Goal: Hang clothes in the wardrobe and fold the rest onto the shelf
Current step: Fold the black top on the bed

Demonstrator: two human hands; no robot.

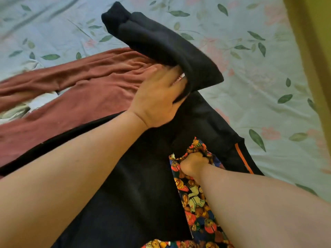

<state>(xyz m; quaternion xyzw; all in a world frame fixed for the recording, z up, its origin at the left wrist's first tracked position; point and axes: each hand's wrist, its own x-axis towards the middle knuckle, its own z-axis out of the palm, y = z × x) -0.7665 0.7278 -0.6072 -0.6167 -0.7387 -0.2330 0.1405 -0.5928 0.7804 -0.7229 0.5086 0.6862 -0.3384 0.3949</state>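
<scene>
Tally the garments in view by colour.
Black: 2, the folded garment held by the left hand and the orange-striped garment lying flat.
Maroon: 1, the maroon garment.
Printed: 1, the bear-print garment gripped by the right hand.
Total: 4; the pale cloth at the left edge is uncounted.

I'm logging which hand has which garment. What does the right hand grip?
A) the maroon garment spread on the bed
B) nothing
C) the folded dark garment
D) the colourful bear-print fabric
D: the right hand has its fingers bunched round the colourful bear-print fabric, while the left hand holds the folded dark garment.
</scene>
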